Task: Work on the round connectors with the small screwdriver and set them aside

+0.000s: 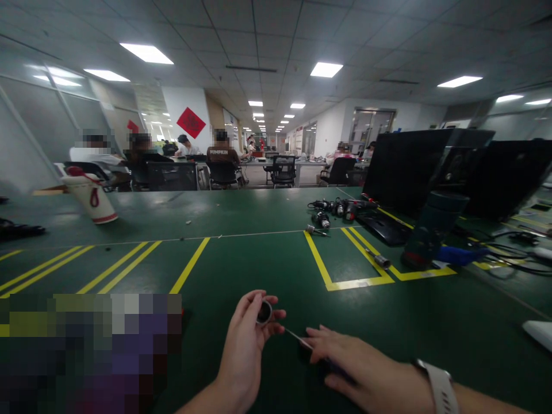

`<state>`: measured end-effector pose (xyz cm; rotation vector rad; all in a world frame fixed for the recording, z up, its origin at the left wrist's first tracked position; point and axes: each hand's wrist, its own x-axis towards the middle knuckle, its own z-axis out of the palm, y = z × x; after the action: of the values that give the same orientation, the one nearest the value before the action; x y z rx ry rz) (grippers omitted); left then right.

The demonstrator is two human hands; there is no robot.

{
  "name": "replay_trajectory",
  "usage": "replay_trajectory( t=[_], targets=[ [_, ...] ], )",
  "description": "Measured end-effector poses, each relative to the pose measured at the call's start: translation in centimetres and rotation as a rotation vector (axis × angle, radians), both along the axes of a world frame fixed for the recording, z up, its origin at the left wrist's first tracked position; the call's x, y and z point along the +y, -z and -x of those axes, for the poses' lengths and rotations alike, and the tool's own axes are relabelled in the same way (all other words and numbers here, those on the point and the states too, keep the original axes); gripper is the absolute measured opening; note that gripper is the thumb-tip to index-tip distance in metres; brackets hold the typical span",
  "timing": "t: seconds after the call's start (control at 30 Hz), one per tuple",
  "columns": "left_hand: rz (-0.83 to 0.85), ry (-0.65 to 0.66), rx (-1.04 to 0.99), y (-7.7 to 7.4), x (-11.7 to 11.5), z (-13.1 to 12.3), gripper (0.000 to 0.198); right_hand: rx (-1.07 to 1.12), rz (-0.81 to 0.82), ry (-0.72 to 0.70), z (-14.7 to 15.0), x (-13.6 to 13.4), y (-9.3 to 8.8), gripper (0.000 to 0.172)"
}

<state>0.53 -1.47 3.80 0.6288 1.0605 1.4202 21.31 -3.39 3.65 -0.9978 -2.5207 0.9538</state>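
My left hand [244, 339] is closed around a small round metal part [264, 312]. Its dark, hollow-looking end with a bright rim faces me between thumb and fingers. To the right, my right hand [364, 359] grips a screwdriver [296, 338], palm down over the dark handle. The thin metal shaft points left toward the fingers of my left hand; its tip is too fine to tell whether it touches the part. Both hands are above the green tabletop [259, 259].
Yellow tape [360, 284] marks the table. A metal cylinder [382, 262], dark bottle [435, 230] and jumbled black-and-metal parts [340, 208] lie right, before black monitors [414, 167]. A white cup [92, 198] stands back left. People sit beyond. The lower left is pixelated.
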Motion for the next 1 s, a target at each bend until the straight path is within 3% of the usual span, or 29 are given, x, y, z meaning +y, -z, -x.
replay_trajectory(
  t=[0.27,0.4,0.5,0.6,0.67,0.8,1.0],
  targets=[
    [-0.027,0.115,-0.018,0.7,-0.6,-0.5,0.009,0.106,0.016,-0.124,-0.5,-2.4,2.3,0.028],
    [-0.017,0.169,0.020,0.6,-0.9,-0.5,0.013,0.269,0.138,0.126,-2.4,-3.1,0.0,0.040],
    [-0.005,0.242,0.056,0.6,-1.2,-0.8,0.020,0.370,0.288,0.226,-3.1,-3.0,-2.1,0.033],
    [-0.045,0.318,0.059,0.5,-1.5,-1.1,0.019,0.485,0.410,0.251,-2.9,-1.9,-2.7,0.023],
    [-0.054,0.364,0.075,0.3,-1.6,-1.3,0.019,0.549,0.459,0.290,-2.6,-1.2,-2.4,0.027],
    [-0.047,0.415,0.219,-0.1,-1.6,-1.2,0.021,0.497,0.371,0.365,-1.7,-0.5,-1.8,0.038],
    [-0.053,0.442,0.295,-0.1,-1.5,-0.9,0.026,0.303,0.194,0.359,-1.3,-0.8,-1.5,0.038]
  ],
)
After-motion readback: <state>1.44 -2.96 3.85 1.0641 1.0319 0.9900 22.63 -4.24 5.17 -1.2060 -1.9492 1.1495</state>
